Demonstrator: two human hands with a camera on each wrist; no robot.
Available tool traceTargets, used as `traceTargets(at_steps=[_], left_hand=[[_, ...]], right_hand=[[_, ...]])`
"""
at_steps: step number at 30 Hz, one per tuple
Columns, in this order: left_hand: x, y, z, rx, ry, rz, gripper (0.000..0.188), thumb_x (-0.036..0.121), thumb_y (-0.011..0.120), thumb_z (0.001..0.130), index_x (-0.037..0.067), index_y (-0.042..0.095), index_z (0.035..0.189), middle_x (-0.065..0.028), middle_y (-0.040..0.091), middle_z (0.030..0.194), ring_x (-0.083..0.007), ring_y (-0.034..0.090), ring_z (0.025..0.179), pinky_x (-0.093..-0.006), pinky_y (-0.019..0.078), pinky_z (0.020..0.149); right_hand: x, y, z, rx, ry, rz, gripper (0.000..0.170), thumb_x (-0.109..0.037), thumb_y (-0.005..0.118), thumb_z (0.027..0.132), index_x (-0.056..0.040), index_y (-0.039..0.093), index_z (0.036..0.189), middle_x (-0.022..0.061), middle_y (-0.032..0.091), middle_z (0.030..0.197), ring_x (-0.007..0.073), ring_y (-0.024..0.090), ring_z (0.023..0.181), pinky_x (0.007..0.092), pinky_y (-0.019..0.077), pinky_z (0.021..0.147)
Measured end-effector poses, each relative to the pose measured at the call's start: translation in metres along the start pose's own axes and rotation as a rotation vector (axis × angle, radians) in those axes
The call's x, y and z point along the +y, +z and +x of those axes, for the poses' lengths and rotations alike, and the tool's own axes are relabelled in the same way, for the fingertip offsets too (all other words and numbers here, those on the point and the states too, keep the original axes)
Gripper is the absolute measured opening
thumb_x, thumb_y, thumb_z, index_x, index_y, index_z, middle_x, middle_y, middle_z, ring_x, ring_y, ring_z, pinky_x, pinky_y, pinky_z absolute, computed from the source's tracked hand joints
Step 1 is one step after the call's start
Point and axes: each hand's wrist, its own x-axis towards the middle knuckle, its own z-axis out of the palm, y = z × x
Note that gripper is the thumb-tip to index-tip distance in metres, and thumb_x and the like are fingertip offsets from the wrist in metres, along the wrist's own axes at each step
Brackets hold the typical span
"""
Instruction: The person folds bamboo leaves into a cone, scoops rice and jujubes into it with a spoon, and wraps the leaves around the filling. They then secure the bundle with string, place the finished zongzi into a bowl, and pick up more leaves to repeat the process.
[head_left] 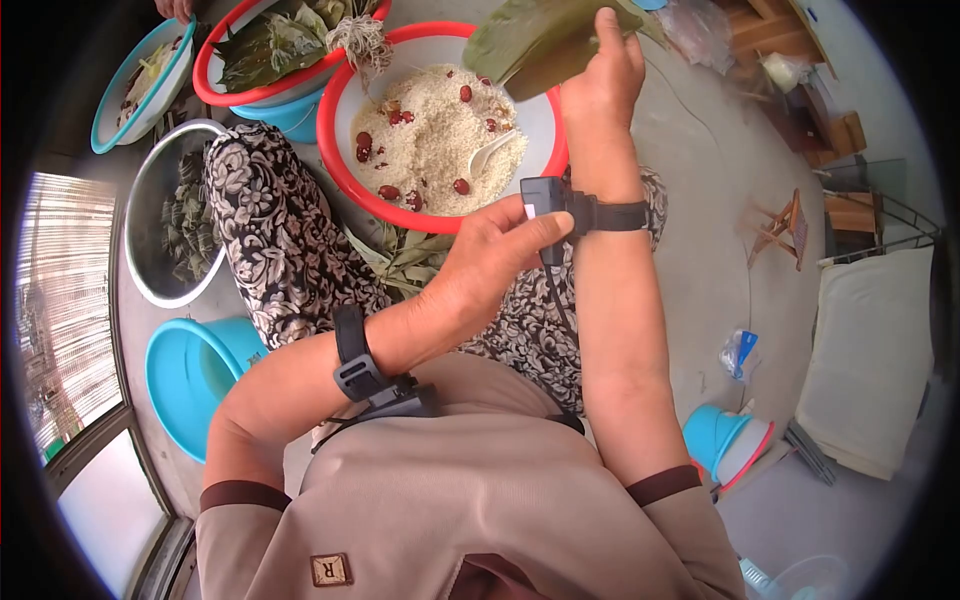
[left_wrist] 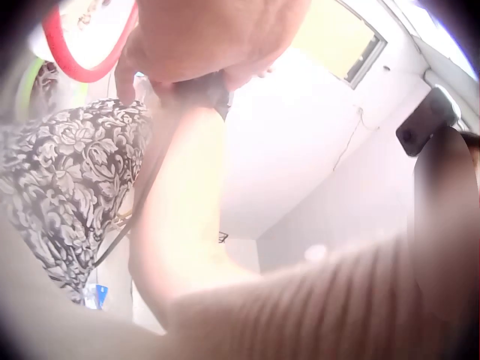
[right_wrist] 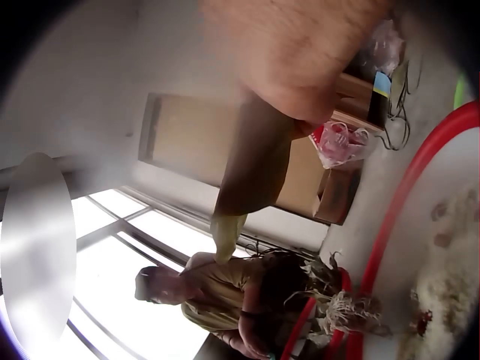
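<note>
My left hand [head_left: 478, 255] reaches across and grips the small black wrist camera [head_left: 543, 212] strapped to my right wrist, thumb on its edge. In the left wrist view the left hand [left_wrist: 217, 37] curls over that dark camera. My right hand [head_left: 608, 85] holds broad green leaves [head_left: 535, 50] at the upper right of the bowl, thumb pointing up. Below the leaves stands a red-rimmed white bowl [head_left: 328, 130] of white rice [head_left: 430, 120] with red dates [head_left: 364, 140] and a white spoon [head_left: 490, 155]. The right wrist view shows the leaves [right_wrist: 255, 157] hanging from the right hand.
A red-rimmed basin of leaves [head_left: 260, 60] tied with pale string [head_left: 360, 42] sits behind the bowl. Leaf-wrapped dumplings [head_left: 190, 225] fill a metal basin [head_left: 135, 240] at left, near a blue bucket [head_left: 180, 390]. Another person [right_wrist: 225, 292] sits opposite, by the window.
</note>
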Motion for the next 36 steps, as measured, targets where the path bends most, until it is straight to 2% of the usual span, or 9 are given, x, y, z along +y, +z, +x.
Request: traceTargets(at_steps=[5,12,14,18,20,24,31,34,36], left_hand=[[-0.001,-0.004,0.001,0.018,-0.177,-0.07,0.026,0.03,0.066,0.09,0.01,0.065,0.107,0.002,0.064,0.093,-0.0092,0.058,0.083,-0.0293,0.0464,0.079],[-0.016,0.004,-0.003,0.024,-0.226,-0.082,0.022,0.033,0.068,0.089,0.016,0.065,0.105,0.0077,0.064,0.096,-0.0045,0.056,0.088,-0.0264,0.045,0.078],[-0.024,0.005,0.0,0.026,-0.242,-0.085,0.028,0.035,0.068,0.089,0.018,0.063,0.111,0.0083,0.063,0.103,-0.0051,0.054,0.096,-0.0311,0.0451,0.08],[-0.007,-0.003,0.007,0.033,-0.287,-0.006,0.034,0.035,0.066,0.09,0.014,0.06,0.116,0.0037,0.06,0.112,-0.0092,0.054,0.101,-0.033,0.045,0.084],[0.006,-0.014,0.011,0.073,-0.332,0.069,0.036,0.035,0.066,0.09,0.012,0.059,0.118,0.0017,0.059,0.114,-0.0108,0.055,0.102,-0.0332,0.0452,0.085],[0.049,-0.066,0.04,0.163,-0.019,0.197,0.034,0.032,0.059,0.095,0.008,0.056,0.119,-0.0039,0.059,0.115,-0.0165,0.06,0.098,-0.0338,0.0464,0.087],[0.114,-0.118,0.094,0.2,0.165,0.455,0.031,0.027,0.054,0.098,0.005,0.056,0.12,-0.006,0.062,0.11,-0.018,0.063,0.095,-0.032,0.0493,0.087],[0.115,-0.135,0.108,0.188,0.194,0.519,0.035,0.027,0.054,0.099,0.004,0.054,0.126,-0.0075,0.062,0.114,-0.0182,0.064,0.098,-0.0308,0.0496,0.087],[0.108,-0.149,0.115,0.226,0.186,0.469,0.035,0.026,0.055,0.098,0.004,0.054,0.126,-0.0078,0.061,0.115,-0.018,0.063,0.098,-0.031,0.05,0.087]], right_hand=[[0.003,-0.007,-0.004,0.04,-0.343,-0.683,0.015,-0.016,0.056,0.096,-0.0029,0.063,0.093,-0.0025,0.057,0.082,0.0056,0.049,0.074,0.0216,0.0426,0.068],[0.006,-0.011,-0.003,0.035,-0.196,-0.459,0.015,-0.015,0.056,0.096,-0.0021,0.061,0.103,-0.0022,0.06,0.09,0.0056,0.051,0.081,0.0227,0.0441,0.074],[0.01,-0.022,-0.001,0.072,0.013,-0.559,0.027,-0.017,0.058,0.095,-0.0017,0.058,0.117,0.004,0.062,0.111,0.0137,0.056,0.103,0.0291,0.0434,0.093],[0.01,-0.028,0.009,-0.052,0.048,-0.298,0.024,-0.014,0.057,0.095,-0.0009,0.059,0.116,0.0008,0.062,0.108,0.0089,0.054,0.1,0.0259,0.0423,0.09],[0.004,-0.037,0.012,-0.12,0.176,-0.264,0.026,-0.011,0.055,0.095,0.0001,0.058,0.118,0.0017,0.062,0.112,0.0102,0.055,0.103,0.0269,0.042,0.092],[0.007,-0.054,0.014,-0.16,0.326,-0.154,0.032,-0.012,0.056,0.095,-0.0005,0.055,0.125,0.0043,0.06,0.12,0.0131,0.055,0.109,0.0286,0.0415,0.096],[0.011,-0.058,0.006,-0.115,0.488,0.046,0.035,-0.014,0.057,0.095,-0.001,0.053,0.127,0.004,0.058,0.125,0.0148,0.054,0.113,0.0316,0.0447,0.097],[0.014,-0.068,0.009,-0.088,0.409,-0.044,0.026,-0.014,0.058,0.093,-0.0045,0.058,0.117,0.0093,0.067,0.108,0.0223,0.064,0.098,0.0356,0.0514,0.083],[0.016,-0.065,0.009,-0.304,-0.284,-1.426,0.013,-0.012,0.059,0.089,-0.0066,0.059,0.101,0.017,0.067,0.082,0.0354,0.065,0.079,0.0441,0.0517,0.068]])
